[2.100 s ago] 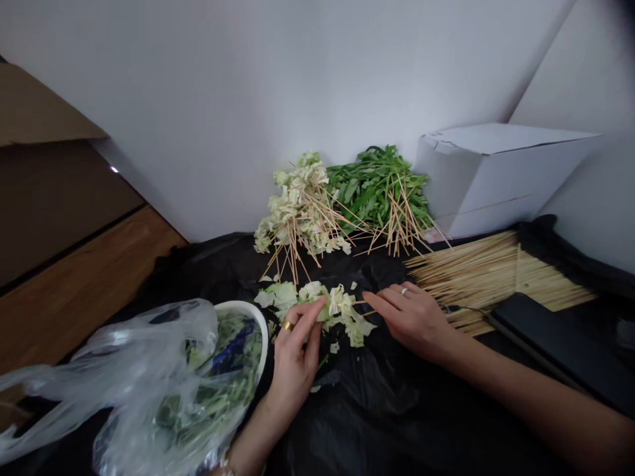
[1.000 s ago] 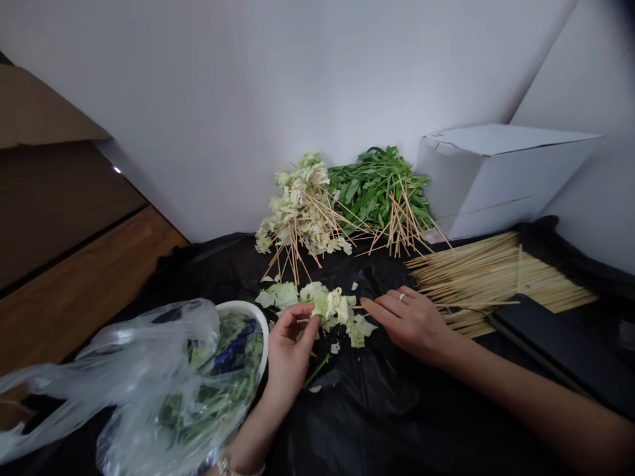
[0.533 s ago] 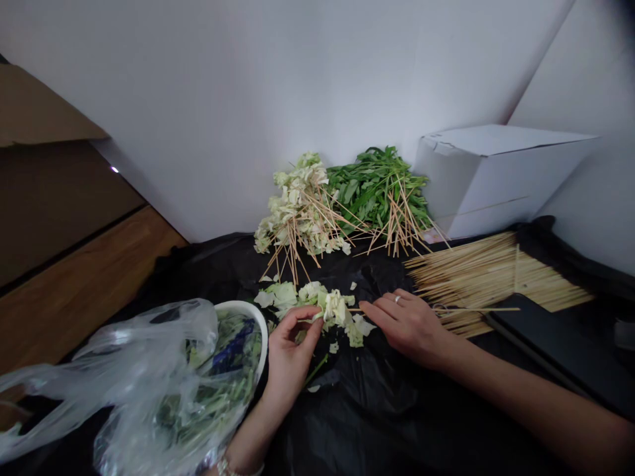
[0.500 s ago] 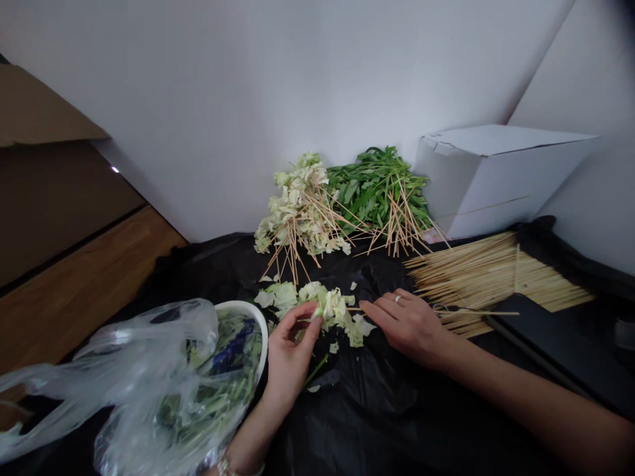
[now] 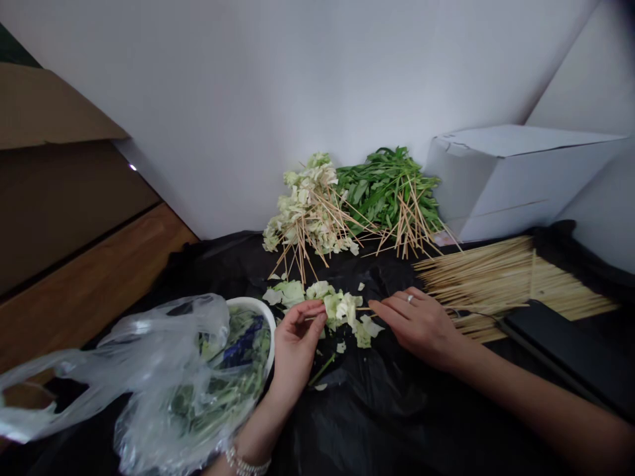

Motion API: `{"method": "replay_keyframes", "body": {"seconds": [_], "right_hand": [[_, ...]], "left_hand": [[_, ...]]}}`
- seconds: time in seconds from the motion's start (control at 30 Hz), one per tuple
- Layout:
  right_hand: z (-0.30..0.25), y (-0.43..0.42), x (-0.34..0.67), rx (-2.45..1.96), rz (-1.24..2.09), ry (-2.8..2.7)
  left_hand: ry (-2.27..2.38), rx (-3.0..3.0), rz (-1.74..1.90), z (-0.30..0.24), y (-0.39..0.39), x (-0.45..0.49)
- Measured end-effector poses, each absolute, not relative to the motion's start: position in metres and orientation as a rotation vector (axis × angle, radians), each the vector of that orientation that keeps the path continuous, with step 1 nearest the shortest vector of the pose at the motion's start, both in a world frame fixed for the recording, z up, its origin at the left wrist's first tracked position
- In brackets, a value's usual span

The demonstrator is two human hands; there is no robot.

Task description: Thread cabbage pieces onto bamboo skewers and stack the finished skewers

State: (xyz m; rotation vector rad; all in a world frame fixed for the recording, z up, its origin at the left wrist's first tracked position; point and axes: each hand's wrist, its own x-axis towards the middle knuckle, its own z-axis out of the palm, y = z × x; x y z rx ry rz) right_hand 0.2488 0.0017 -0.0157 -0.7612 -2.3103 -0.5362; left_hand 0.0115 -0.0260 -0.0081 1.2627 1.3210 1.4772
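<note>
A wooden skewer [image 5: 364, 309] threaded with pale cabbage pieces [image 5: 342, 306] lies level between my two hands. My right hand [image 5: 414, 324], with a ring on it, is closed around the skewer's bare stick, right of the cabbage. At the other end my left hand [image 5: 300, 334] pinches the cabbage skewer between thumb and fingers; the exact contact is partly hidden. Loose cabbage leaves [image 5: 290, 292] lie on the black plastic sheet [image 5: 377, 410] just behind and below the hands.
Behind are piled cabbage skewers [image 5: 305, 205] and green-leaf skewers [image 5: 381, 188]. Bare skewers [image 5: 476, 274] spread at right, beside a dark flat case [image 5: 560, 350] and a white box [image 5: 530, 185]. At left, a clear plastic bag [image 5: 153, 357] with greens overlaps a white tub [image 5: 270, 324]; a cardboard box [image 5: 59, 192] stands beyond.
The view has shifted slightly, so everything sits a little further right. My left fingertips have slid to the left end of the cabbage on the skewer; my right hand keeps its grip.
</note>
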Motion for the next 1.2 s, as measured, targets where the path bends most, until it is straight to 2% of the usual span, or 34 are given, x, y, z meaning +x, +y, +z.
{"method": "replay_keyframes", "body": {"seconds": [0.6,1.2], "right_hand": [[-0.0119,0.0008,0.2482,-0.712,-0.453,-2.279],[-0.0134,0.0027,0.2488,-0.755,-0.424,-2.271]], "left_hand": [[1.371,1.417,1.449,-0.0050,-0.0322,0.0174],[1.215,1.461,1.408,-0.0047,-0.0313,0.0134]]}}
